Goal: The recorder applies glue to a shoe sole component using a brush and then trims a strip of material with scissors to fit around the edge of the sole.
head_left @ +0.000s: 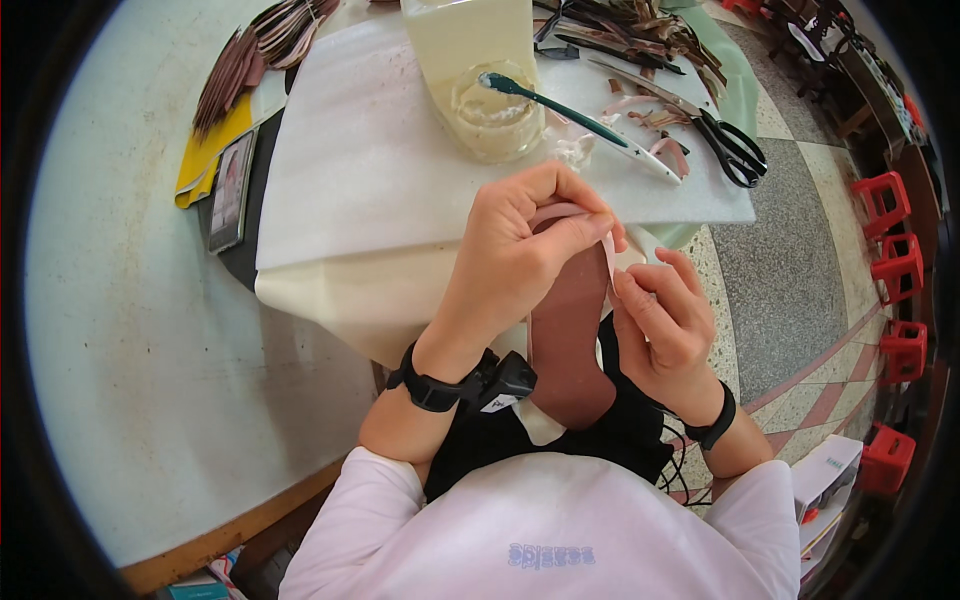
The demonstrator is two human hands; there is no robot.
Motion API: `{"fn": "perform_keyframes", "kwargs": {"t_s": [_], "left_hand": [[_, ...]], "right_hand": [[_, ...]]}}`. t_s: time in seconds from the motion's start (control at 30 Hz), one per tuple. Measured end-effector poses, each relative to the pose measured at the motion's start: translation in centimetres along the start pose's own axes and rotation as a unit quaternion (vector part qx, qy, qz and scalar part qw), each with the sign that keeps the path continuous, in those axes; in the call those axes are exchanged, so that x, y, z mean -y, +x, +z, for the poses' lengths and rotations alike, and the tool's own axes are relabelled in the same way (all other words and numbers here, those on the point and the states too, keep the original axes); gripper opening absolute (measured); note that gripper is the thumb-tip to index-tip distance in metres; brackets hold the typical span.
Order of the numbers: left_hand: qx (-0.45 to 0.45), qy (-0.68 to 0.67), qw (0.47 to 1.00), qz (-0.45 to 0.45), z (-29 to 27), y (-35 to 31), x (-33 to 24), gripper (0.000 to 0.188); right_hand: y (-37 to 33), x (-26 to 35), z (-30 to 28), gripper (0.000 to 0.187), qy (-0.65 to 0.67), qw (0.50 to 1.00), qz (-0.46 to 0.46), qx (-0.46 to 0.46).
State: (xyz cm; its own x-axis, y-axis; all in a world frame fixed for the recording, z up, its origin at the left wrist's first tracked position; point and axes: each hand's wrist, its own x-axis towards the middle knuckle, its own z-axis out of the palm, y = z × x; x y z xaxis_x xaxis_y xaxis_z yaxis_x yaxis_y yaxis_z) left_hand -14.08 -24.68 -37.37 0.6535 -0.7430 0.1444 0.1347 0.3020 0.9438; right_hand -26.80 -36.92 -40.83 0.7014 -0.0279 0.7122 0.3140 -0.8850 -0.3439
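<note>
A brown shoe insole [570, 330] hangs over my lap, its wider end up near the table's edge. Along that upper rim runs a thin pale pink strip [611, 262]. My left hand [525, 235] is closed on the insole's top edge, thumb and fingers pinching strip and rim together. Just to the right, my right hand [665, 320] pinches the strip lower down, its other fingers curled. Beyond my hands, a green-and-white toothbrush [580, 125] leans across a translucent tub [475, 70] with cloudy, pale contents.
Black-handled scissors [705, 125] lie on the white foam sheet [350, 150], near dark leather scraps [640, 40]. Stacked brown insoles [232, 80], a yellow sheet [215, 150] and a phone [233, 190] are at the left. Red stools [900, 270] line the floor at right.
</note>
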Motion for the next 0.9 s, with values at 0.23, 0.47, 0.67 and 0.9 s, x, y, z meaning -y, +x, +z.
{"fn": "perform_keyframes", "kwargs": {"t_s": [0.23,0.47,0.67,0.9], "left_hand": [[-0.002,-0.004,1.0,0.002,-0.2,0.1,0.4,0.005],[-0.014,0.012,1.0,-0.005,-0.2,0.1,0.4,0.005],[-0.017,0.017,1.0,0.003,-0.3,0.1,0.8,0.006],[-0.016,0.024,1.0,0.003,-0.3,0.1,0.8,0.008]], "right_hand": [[-0.2,0.3,-0.1,0.033,0.004,1.0,0.004,0.019],[-0.7,0.4,0.2,0.037,0.007,1.0,-0.001,0.027],[-1.2,0.9,0.1,0.039,0.02,0.999,0.013,0.038],[-1.3,1.4,-0.1,0.04,0.031,0.998,0.034,0.046]]}}
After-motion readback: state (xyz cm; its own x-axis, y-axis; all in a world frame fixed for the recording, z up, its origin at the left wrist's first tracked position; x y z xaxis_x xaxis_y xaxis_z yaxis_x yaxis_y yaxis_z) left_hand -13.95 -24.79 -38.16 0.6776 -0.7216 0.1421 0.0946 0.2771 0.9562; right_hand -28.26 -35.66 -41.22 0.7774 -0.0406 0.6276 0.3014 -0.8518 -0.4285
